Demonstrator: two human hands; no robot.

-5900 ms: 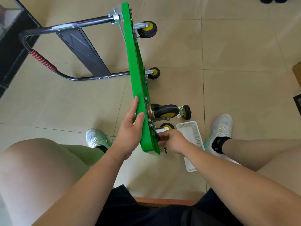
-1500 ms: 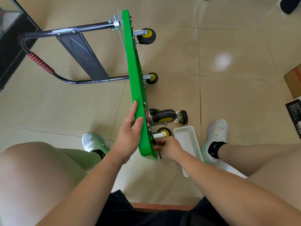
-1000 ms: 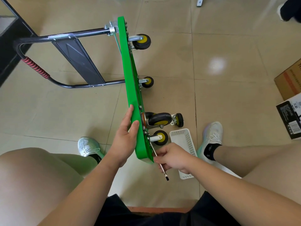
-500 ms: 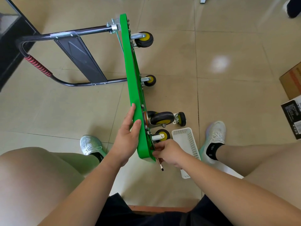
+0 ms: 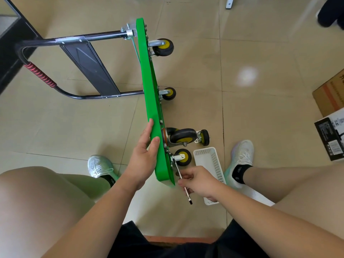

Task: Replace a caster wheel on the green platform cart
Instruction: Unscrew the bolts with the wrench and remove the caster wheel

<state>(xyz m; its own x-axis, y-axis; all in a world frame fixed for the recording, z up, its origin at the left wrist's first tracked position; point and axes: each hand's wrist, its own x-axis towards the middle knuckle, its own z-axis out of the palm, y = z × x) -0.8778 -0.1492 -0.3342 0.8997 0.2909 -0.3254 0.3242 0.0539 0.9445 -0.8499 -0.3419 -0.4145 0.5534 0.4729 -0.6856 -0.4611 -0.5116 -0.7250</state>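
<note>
Casters (image 5: 163, 47) on green cart (image 5: 149, 71): four; fifth wheel (image 5: 204, 137) seemingly loose; one tool (image 5: 187, 195).

Print on the black box (image 5: 330, 138) is too small to read.

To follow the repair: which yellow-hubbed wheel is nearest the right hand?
The small wheel at the cart's near end, beside the white basket. The thin tool held by the right hand reaches its bracket; the other wheels sit farther along the green deck.

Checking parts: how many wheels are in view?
5 along the green cart: a far-end wheel, a middle wheel, a large wheel beside the left hand, a small wheel just past it, a near wheel by the tool. Others may be hidden.
</note>
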